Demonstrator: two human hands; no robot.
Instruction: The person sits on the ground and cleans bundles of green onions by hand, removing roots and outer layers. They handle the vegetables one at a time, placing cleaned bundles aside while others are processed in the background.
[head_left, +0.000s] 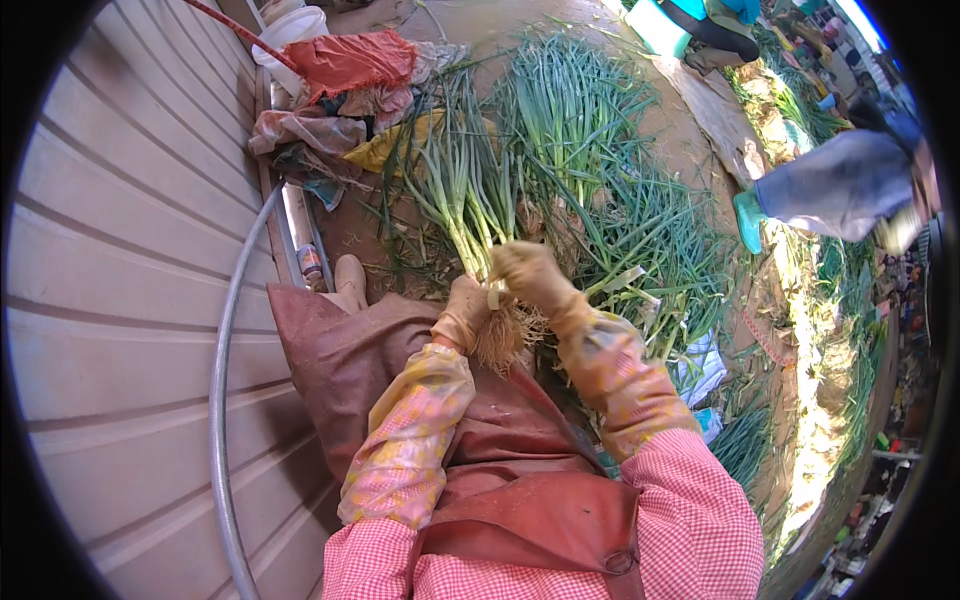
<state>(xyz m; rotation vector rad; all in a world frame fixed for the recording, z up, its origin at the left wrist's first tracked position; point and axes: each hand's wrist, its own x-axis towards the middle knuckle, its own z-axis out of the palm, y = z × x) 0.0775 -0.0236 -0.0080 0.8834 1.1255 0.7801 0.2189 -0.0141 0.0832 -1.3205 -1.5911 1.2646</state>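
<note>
My left hand (466, 304), in a dirty tan glove, grips a bunch of green onions (469, 217) near its pale root end. The leaves point away from me and the brown roots (500, 341) hang over my lap. At the right of the stalks is my gloved right hand (529, 274), slightly blurred, its fingers bent close against the white stems; whether it holds a stalk cannot be told. Beyond the bunch lies a large heap of green onions (574, 105), spreading down the right side as loose leaves and stalks (660, 232). A red-brown apron (525, 427) covers my lap.
A corrugated wall (142, 300) and a curved grey pipe (223, 375) run along my left. At upper left are a white bucket (292, 30) and red cloth (352, 64). One person's leg in a teal shoe (748, 220) is at right; another person (712, 30) is at top right.
</note>
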